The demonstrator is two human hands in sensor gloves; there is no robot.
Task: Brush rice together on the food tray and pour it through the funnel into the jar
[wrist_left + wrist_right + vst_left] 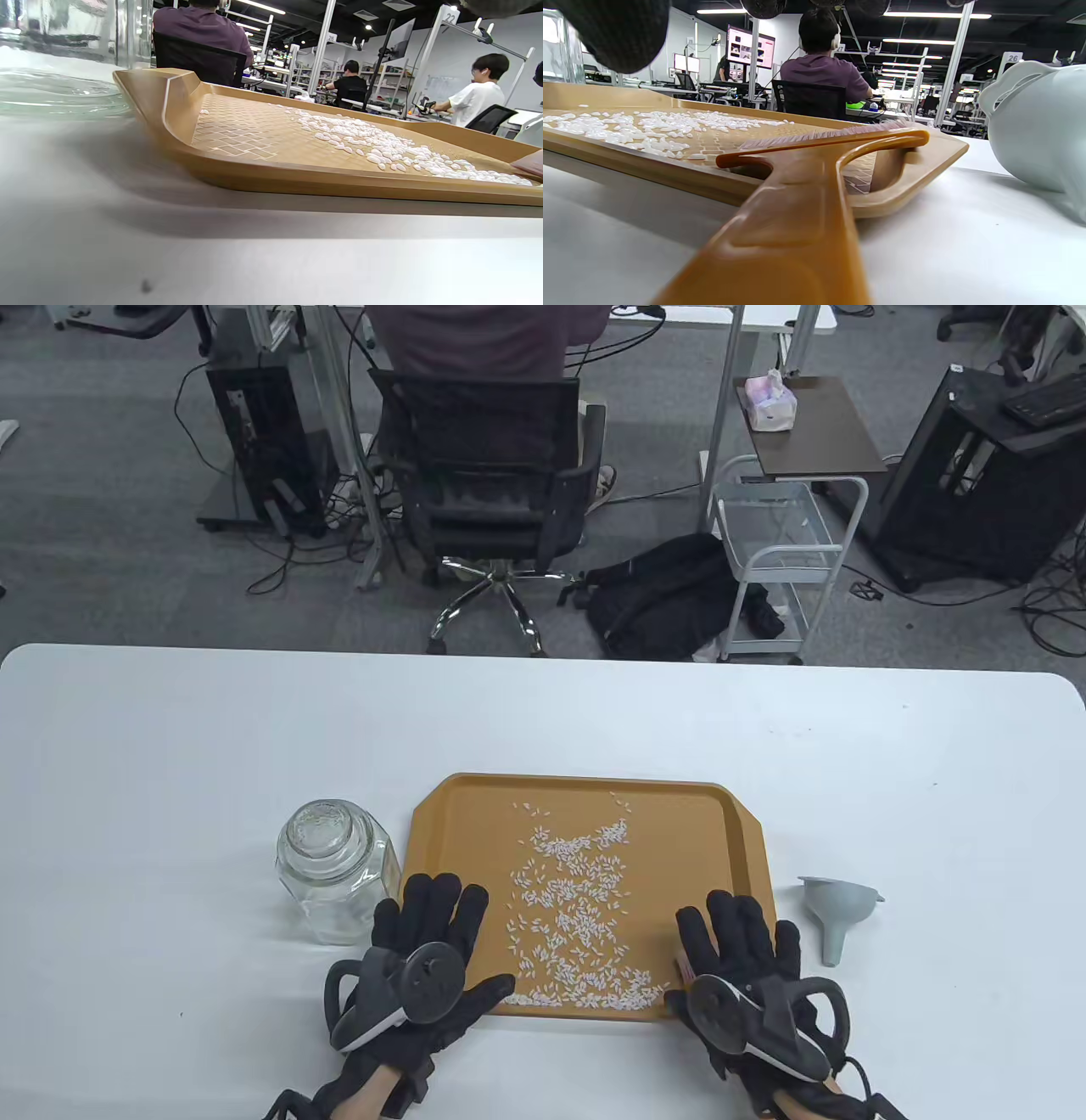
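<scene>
White table (170,780): one tray (441,823), jar (335,869), funnel (836,912).

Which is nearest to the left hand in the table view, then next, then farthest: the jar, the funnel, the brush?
1. Jar: just beside the left hand, on its outer side, left of the tray.
2. Brush: across the tray, under the right hand.
3. Funnel: on the table past the tray's right edge.

Beyond the white worktop (848,780), at 12 o'clock, a person (488,335) sits on a black office chair (488,487). At 1 o'clock a black backpack (657,594) lies on the floor beside a white trolley (776,551).
</scene>
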